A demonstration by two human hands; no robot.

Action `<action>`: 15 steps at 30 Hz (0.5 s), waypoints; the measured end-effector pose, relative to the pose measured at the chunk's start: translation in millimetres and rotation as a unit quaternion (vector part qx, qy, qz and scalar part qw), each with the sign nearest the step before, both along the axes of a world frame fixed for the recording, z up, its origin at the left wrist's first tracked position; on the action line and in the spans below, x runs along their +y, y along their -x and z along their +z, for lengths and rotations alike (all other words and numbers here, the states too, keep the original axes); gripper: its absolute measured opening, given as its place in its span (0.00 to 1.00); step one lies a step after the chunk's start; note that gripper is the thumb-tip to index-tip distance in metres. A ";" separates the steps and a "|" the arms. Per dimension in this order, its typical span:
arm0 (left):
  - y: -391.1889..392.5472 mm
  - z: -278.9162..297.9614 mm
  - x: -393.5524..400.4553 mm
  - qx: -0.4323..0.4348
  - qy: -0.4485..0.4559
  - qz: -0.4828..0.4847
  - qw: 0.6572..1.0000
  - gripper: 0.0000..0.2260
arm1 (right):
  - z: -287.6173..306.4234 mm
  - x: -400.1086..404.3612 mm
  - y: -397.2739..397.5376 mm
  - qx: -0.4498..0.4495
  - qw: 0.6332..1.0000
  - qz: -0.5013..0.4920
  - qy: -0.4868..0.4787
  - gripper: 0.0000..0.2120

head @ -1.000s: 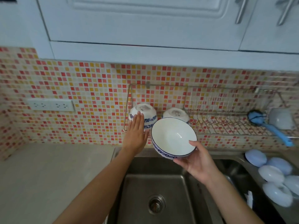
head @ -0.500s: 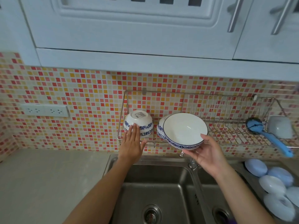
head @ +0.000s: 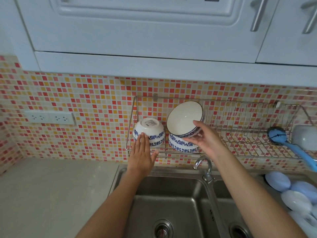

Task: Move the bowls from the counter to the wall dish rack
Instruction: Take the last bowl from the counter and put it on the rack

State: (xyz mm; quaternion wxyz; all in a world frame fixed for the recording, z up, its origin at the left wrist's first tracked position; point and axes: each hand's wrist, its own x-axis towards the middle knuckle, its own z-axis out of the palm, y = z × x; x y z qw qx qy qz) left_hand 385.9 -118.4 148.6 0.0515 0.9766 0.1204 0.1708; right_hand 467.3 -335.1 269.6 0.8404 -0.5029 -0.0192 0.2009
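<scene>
A wire dish rack [head: 240, 146] hangs on the tiled wall above the sink. Two white bowls with blue flower bands rest upside down at its left end: one [head: 149, 127] at the far left, another [head: 181, 146] beside it. My right hand [head: 204, 136] grips a third white bowl [head: 184, 117] by its lower rim, tilted with its inside facing me, over the second upturned bowl. My left hand [head: 141, 152] lies flat, fingers together, its fingertips touching the front of the far-left bowl.
A blue dish brush [head: 291, 145] and a pale cup [head: 305, 137] sit at the rack's right end. Below are a double steel sink [head: 171, 200] with a tap [head: 205, 169], several pale blue dishes [head: 295, 194] at the right, and a beige counter [head: 51, 194] at the left.
My right hand has lifted the bowl up and back over the second upturned bowl in the rack, tilting it more upright. My left hand has stayed by the far-left bowl.
</scene>
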 end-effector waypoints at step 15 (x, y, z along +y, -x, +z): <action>-4.3 -9.1 -3.2 -0.043 0.014 0.022 0.999 0.39 | -31.5 80.6 -28.0 -0.520 0.729 -0.042 0.444 0.46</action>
